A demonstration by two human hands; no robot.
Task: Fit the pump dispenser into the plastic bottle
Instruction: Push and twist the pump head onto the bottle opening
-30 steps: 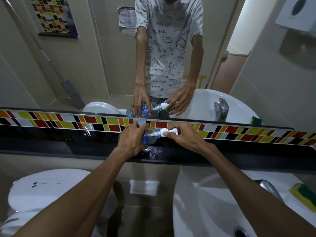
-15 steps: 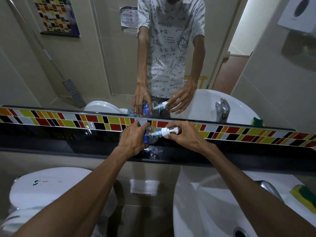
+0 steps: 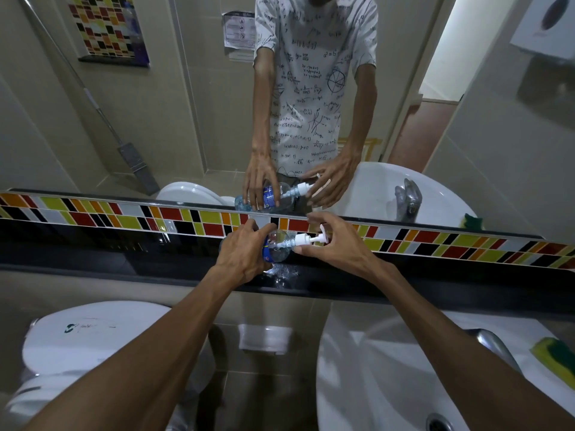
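Observation:
A clear plastic bottle with a blue label lies tilted over the black ledge, its neck pointing right. My left hand is wrapped around the bottle's body and hides most of it. The white pump dispenser sits in the bottle's neck with its nozzle head at the right. My right hand holds the pump loosely: the thumb is under the collar, the fingers are spread around the head. The mirror above repeats both hands and the bottle.
A white sink with a metal tap lies below right, and a yellow-green sponge rests on its rim. A white toilet tank stands below left. The mirror and a coloured tile strip back the ledge.
My right hand's fingers have spread apart around the pump, which was clasped more tightly before. The nozzle head now shows. Bottle and left hand stay in place.

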